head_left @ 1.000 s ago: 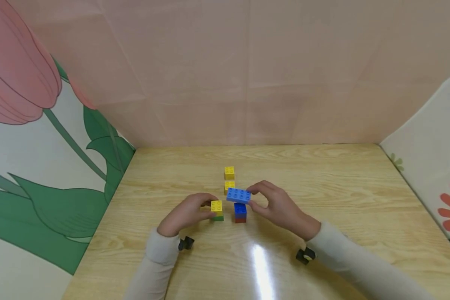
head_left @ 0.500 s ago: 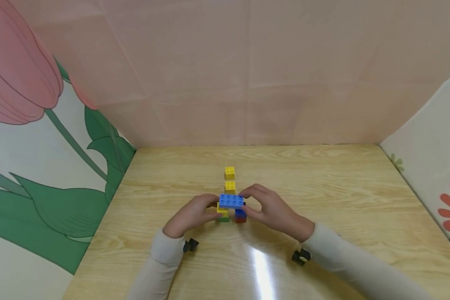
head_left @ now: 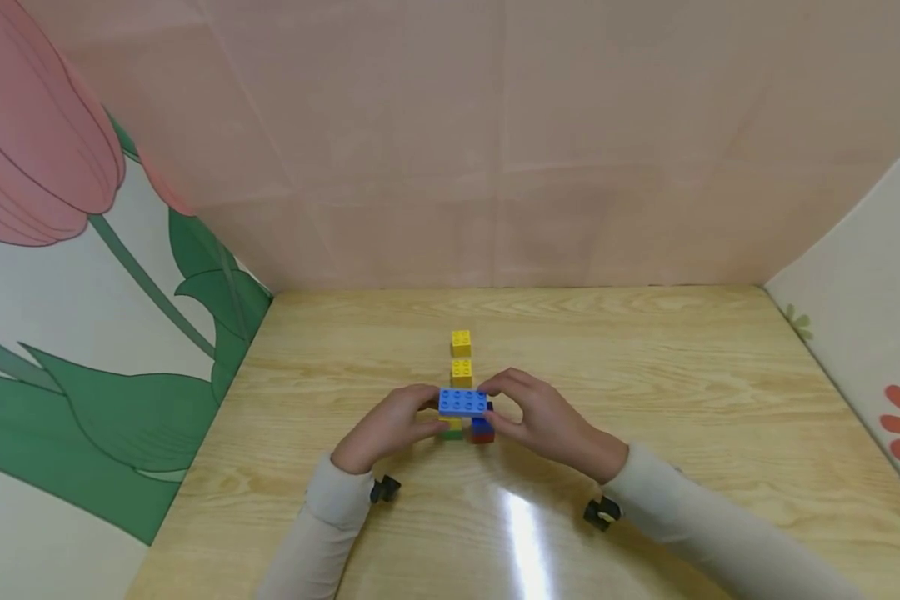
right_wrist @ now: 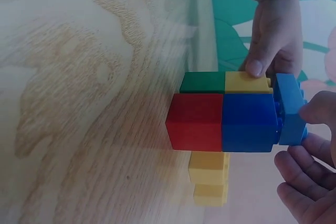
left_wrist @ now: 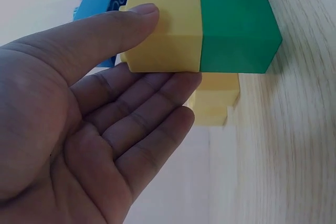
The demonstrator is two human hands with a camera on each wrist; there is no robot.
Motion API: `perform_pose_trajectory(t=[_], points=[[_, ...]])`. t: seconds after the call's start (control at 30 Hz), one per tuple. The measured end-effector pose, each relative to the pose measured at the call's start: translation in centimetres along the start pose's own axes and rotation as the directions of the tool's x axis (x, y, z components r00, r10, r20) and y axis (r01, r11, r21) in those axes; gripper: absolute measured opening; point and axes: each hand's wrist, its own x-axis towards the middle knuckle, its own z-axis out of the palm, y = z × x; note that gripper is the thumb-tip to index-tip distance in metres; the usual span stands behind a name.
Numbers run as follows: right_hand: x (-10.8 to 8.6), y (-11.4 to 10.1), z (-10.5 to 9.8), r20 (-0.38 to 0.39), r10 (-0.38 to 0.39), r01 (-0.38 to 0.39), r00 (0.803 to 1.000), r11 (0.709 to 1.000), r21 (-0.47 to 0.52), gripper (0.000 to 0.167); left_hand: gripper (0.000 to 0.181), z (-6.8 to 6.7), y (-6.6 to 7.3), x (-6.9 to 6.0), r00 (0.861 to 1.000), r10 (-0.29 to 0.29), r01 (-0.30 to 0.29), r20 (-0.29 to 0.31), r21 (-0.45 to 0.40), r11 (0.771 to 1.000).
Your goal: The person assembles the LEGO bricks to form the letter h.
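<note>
My left hand (head_left: 392, 427) pinches a yellow brick (left_wrist: 165, 38) stacked on a green brick (left_wrist: 239, 32), thumb on one side and fingers on the other. Beside it stands a dark blue brick (right_wrist: 249, 123) on a red brick (right_wrist: 194, 123). My right hand (head_left: 551, 421) holds a light blue eight-stud brick (head_left: 462, 402) by its right end, between thumb and fingers. That brick lies across the tops of both stacks, and studs still show beneath it in the right wrist view. From the head view it hides most of the stack tops.
Behind the stacks, two loose yellow bricks stand one behind the other, the nearer one (head_left: 461, 372) close to the light blue brick and the farther one (head_left: 461, 342) beyond. The wooden table (head_left: 645, 358) meets a pink backdrop at its far edge.
My left hand has slid the yellow-and-green stack right, close to the blue-and-red stack. My right hand has brought the light blue brick left, from above the blue-and-red stack to over both.
</note>
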Motion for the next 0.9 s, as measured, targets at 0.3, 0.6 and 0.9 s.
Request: perform_pose_trajectory(t=[0.3, 0.6, 0.9], points=[[-0.01, -0.06, 0.04, -0.005, -0.013, 0.013, 1.0, 1.0, -0.025, 0.03, 0.028, -0.01, 0.05, 0.04, 1.0, 0.016, -0.016, -0.013, -0.009, 1.0], [-0.09, -0.13, 0.16, -0.002, -0.023, 0.023, 1.0, 0.999, -0.036, 0.03, 0.029, 0.03, 0.13, 0.04, 1.0, 0.006, -0.006, -0.005, 0.0, 1.0], [-0.22, -0.13, 0.29, -0.002, -0.026, 0.025, 1.0, 0.999, -0.038, 0.029, 0.029, 0.08, 0.35, -0.06, 1.0, 0.01, -0.01, -0.002, 0.0, 1.0]])
